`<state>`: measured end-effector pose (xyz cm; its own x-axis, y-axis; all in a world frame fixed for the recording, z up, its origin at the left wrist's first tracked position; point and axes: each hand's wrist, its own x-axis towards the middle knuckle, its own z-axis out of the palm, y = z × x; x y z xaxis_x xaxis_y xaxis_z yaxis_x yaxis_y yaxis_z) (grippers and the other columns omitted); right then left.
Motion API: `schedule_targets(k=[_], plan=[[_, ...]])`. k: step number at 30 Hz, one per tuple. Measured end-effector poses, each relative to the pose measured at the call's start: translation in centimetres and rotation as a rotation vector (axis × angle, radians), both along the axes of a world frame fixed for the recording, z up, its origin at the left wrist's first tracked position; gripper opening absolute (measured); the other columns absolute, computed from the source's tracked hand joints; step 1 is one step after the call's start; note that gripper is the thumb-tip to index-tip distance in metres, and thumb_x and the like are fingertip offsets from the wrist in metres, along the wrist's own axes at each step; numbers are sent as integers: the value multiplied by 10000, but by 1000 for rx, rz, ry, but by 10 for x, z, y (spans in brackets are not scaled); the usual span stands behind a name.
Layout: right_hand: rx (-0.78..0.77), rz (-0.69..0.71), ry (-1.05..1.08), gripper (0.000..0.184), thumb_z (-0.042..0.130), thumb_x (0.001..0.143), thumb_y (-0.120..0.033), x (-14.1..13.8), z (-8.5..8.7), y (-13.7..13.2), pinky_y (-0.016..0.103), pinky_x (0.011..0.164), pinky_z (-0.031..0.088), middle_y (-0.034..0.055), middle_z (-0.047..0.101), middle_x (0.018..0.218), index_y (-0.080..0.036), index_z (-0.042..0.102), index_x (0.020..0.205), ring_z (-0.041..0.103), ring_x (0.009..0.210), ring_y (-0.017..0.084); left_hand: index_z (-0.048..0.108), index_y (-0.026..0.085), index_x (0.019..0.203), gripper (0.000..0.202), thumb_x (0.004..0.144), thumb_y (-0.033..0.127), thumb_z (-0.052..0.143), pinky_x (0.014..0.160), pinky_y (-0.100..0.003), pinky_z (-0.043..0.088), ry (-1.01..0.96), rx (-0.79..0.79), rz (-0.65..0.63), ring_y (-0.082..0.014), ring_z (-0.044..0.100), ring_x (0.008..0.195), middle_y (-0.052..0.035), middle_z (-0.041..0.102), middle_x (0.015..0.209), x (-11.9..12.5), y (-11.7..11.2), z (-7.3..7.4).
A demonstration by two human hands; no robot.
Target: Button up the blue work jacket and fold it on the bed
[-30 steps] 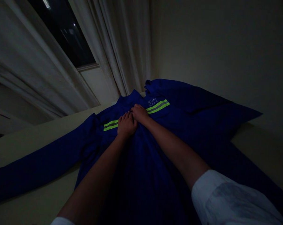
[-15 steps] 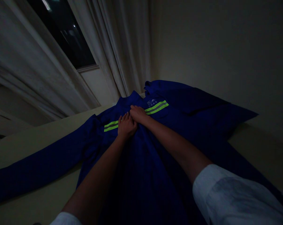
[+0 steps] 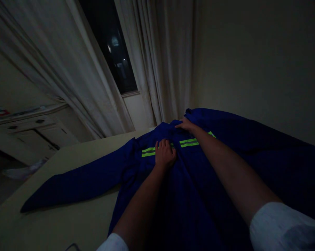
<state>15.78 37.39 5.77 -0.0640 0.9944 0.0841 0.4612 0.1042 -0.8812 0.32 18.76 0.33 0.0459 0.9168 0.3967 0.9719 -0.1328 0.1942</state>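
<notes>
Currently, the blue jacket (image 3: 188, 198) lies spread on the pale surface (image 3: 81, 223), collar (image 3: 165, 129) near the far edge, one sleeve (image 3: 86, 183) toward the left edge. Left hand (image 3: 165, 153) rests partly over a reflective stripe (image 3: 148, 152), right hand (image 3: 186, 125) touches cloth beside the collar; whether either clamps fabric cannot be told. Curtains (image 3: 170, 62) hang beyond.

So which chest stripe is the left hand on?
The left stripe: the left hand covers part of it; the right stripe passes behind the right forearm.
</notes>
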Motion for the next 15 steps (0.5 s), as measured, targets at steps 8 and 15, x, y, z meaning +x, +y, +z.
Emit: schedule_targets(k=[8, 15], plan=[[309, 641, -666, 330, 615, 673, 31, 95, 11, -104, 484, 1138, 346, 99, 738, 1230, -218, 795, 793, 595, 1263, 294, 203, 48, 1641, 706, 1065, 435, 331, 1310, -547, 174, -190, 233, 162, -299, 205, 1615, -232, 252, 1726, -4, -2, -2], [357, -165, -336, 277, 703, 880, -247, 208, 2, -180, 437, 1056, 486, 125, 727, 1226, -226, 728, 1155, 671, 1146, 266, 659, 235, 1383, 556, 1092, 462, 243, 1150, -559, 373, -131, 4, 102, -297, 579, 1307, -143, 683, 1376, -7, -5, 12]])
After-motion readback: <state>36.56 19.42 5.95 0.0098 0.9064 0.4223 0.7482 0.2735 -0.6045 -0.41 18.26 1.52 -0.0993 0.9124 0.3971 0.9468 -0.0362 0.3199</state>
